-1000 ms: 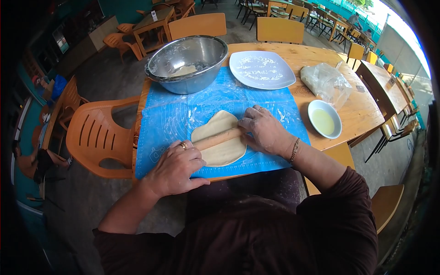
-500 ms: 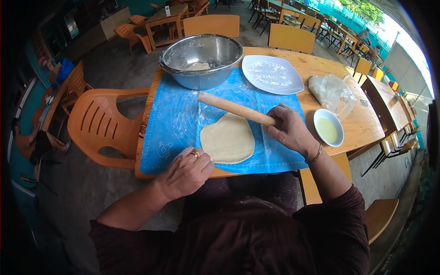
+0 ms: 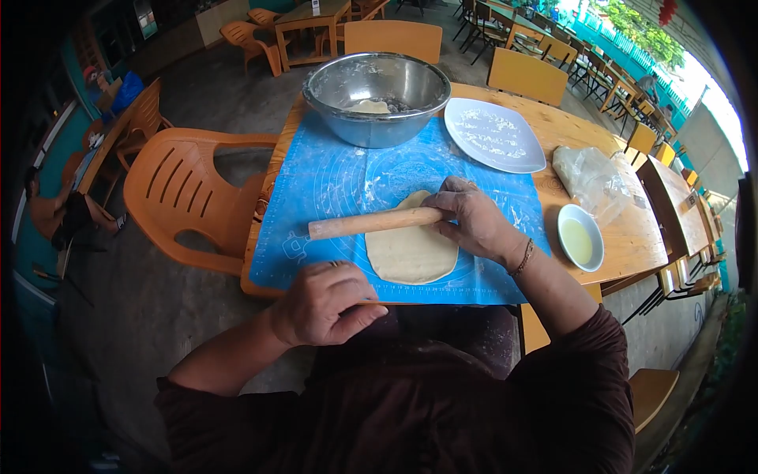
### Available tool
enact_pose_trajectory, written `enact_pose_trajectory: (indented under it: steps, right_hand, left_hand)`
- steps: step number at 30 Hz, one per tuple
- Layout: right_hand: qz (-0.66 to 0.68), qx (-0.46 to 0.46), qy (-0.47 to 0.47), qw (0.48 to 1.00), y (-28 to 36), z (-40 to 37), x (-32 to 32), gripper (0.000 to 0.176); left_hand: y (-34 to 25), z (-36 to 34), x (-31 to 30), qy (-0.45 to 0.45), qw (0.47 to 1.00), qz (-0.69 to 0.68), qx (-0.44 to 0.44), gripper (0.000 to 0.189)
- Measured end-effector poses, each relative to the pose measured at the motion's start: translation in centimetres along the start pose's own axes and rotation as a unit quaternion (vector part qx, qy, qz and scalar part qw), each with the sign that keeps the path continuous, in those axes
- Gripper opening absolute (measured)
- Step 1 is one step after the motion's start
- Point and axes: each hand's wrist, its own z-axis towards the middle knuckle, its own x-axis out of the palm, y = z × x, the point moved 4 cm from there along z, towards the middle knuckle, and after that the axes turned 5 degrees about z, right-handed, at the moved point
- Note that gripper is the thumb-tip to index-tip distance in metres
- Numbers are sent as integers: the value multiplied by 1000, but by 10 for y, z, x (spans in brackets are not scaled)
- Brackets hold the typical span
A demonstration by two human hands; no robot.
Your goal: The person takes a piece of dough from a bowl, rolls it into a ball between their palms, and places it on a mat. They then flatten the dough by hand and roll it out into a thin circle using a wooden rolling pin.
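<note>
A wooden rolling pin [image 3: 355,224] lies across the upper half of a flat, roundish sheet of dough [image 3: 412,257]. My right hand [image 3: 475,219] is closed around the pin's right end; its left end sticks out past the dough over the blue mat. The dough rests on that blue silicone mat [image 3: 316,186], which is printed with circles and dusted with flour. Near the front table edge, left of the dough, my left hand [image 3: 328,304] has its fingers curled in and the thumb alongside, with nothing seen in it.
A steel bowl [image 3: 377,126] with dough inside stands at the back of the mat. Beside it is a floury white plate [image 3: 525,158]. To the right are a plastic bag [image 3: 588,178] and a small bowl of yellowish liquid [image 3: 580,237]. An orange chair [image 3: 185,193] stands at the left.
The rolling pin has swung, its left end coming down toward me, and now lies over the dough. My left hand has lifted off the dough's edge and drawn back. The view has shifted slightly.
</note>
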Motion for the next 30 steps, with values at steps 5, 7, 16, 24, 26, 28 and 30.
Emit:
enact_pose_trajectory:
  steps: [5, 7, 16, 24, 26, 28, 30]
  right_hand:
    - [-41, -4, 61, 997, 20, -2, 16, 38]
    - [-62, 4, 79, 995, 21, -6, 20, 48]
    - [-227, 113, 47, 966, -4, 25, 36, 77]
    - [-245, 164, 106, 949, -21, 58, 45, 62]
    - [-246, 170, 115, 947, -24, 61, 45, 63]
    - [-247, 172, 125, 946, -24, 64, 45, 63]
    - [-237, 185, 127, 945, -23, 65, 45, 65]
  left_hand:
    - [38, 13, -17, -92, 987, 123, -53, 40]
    - [51, 3, 3, -2, 986, 128, -110, 62]
    - [98, 8, 7, 281, 887, 88, -356, 83]
    - [104, -6, -4, 259, 876, 135, -384, 81]
    - [97, -7, -6, 251, 865, 174, -398, 81]
    - [92, -1, -5, 273, 847, 200, -410, 81]
    - [86, 12, -3, 294, 827, 225, -423, 80]
